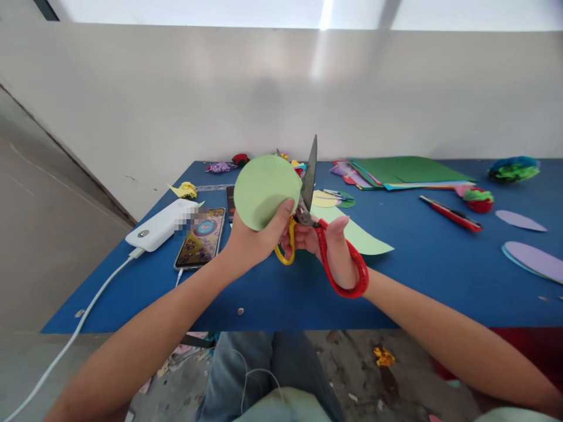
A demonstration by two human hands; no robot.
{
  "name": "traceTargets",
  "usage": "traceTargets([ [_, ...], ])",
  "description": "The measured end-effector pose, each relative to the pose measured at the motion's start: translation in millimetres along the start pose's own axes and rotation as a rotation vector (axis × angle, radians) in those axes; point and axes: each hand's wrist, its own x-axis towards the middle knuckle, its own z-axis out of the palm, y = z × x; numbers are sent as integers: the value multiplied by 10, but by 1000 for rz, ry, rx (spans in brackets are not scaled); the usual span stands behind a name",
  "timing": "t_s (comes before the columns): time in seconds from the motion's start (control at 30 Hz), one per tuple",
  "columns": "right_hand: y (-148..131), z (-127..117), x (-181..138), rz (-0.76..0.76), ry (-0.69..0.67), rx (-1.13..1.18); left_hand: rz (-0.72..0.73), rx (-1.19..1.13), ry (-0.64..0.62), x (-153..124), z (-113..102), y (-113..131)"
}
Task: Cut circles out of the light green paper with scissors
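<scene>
Above blue table (422, 269), scissors (308, 187) upright, blades upward.

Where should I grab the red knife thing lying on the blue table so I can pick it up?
Probably best to take the red cutter around the middle of its long body, coming from above with finger and thumb on its two long sides. It lies flat on the blue table, slanted, with bare table on both sides. Keep off its ends; which one holds the blade I cannot tell.

Head camera — looks forward-down, close over blue table (440, 275) edge.
</scene>
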Motion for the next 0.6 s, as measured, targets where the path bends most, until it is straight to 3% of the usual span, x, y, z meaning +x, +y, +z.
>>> traceTargets([
  [0.6,-44,26,-16,18,37,73,0,51,-6,35,-46,21],
])
